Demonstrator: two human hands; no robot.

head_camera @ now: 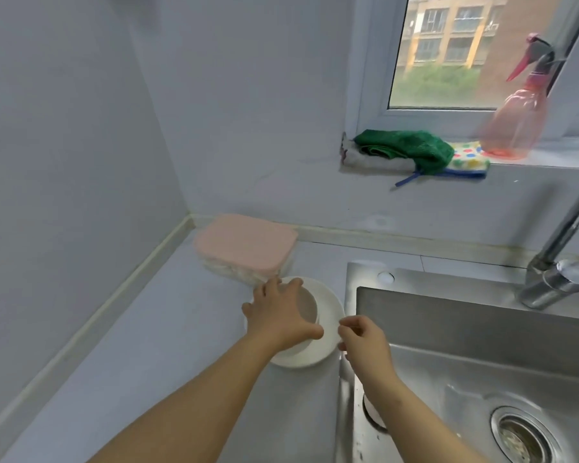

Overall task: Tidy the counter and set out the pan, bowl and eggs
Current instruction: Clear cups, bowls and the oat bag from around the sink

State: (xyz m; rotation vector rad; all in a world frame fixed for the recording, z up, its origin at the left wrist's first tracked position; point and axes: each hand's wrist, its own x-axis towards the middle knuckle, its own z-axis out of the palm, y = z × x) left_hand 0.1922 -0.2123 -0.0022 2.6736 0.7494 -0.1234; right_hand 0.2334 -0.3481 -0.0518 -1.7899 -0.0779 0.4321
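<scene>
Clamping the bowl [307,306] from above, the left grip [278,315] holds it on the plate [331,307]; whether the right grip [365,342] pinches the rim, I cannot tell.

Records brushed steel at sink [482,329]; polished metal at faucet [557,259]; smooth glossy white at bowl [310,310]; matt pink plastic at container lid [244,242]; translucent plastic at spray bottle [515,128]; fleecy green cloth [405,145].
</scene>
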